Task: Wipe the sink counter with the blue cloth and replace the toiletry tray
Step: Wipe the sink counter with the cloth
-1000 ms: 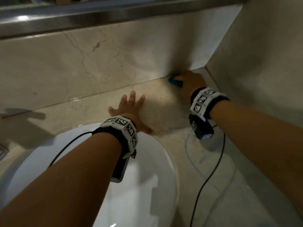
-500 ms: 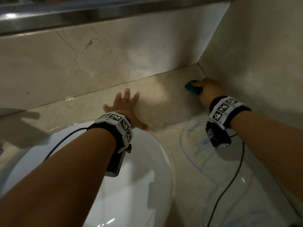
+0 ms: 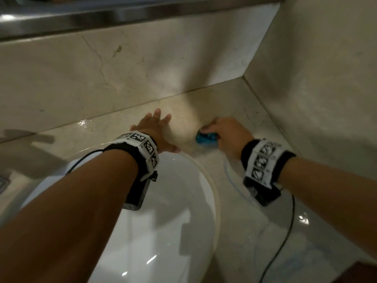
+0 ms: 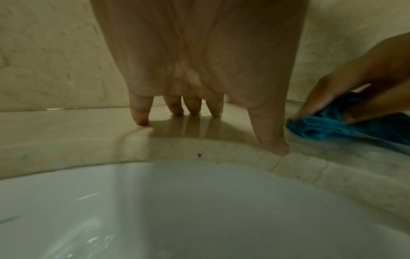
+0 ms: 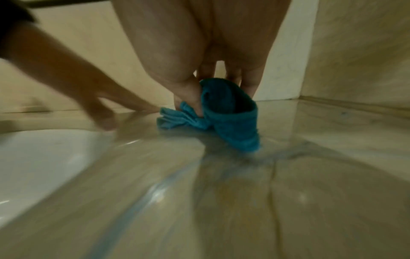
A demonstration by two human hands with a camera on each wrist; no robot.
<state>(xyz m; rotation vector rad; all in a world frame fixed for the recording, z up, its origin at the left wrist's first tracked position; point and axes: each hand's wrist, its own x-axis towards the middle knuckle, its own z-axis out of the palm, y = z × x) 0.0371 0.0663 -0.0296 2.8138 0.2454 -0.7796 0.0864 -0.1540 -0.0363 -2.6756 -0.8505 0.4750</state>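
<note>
My right hand (image 3: 222, 132) grips a bunched blue cloth (image 3: 206, 137) and presses it on the beige marble counter (image 3: 255, 119), just right of the sink rim. In the right wrist view the thumb digs into the blue cloth (image 5: 230, 113), which touches the wet stone. My left hand (image 3: 155, 127) lies flat on the counter behind the white sink (image 3: 167, 211), fingers straight and spread. From the left wrist view its fingertips (image 4: 142, 119) touch the stone, and the blue cloth (image 4: 332, 126) sits close to the thumb. No toiletry tray is in view.
A marble backsplash (image 3: 122, 74) rises behind the counter and a side wall (image 3: 316, 68) closes the right, forming a corner. A metal ledge (image 3: 102, 15) runs along the top. A black cable (image 3: 281, 242) trails over the wet counter at the right.
My right hand has dragged the cloth from the back right corner leftward and toward me, to beside the sink rim and my left thumb. The left hand has stayed flat in place.
</note>
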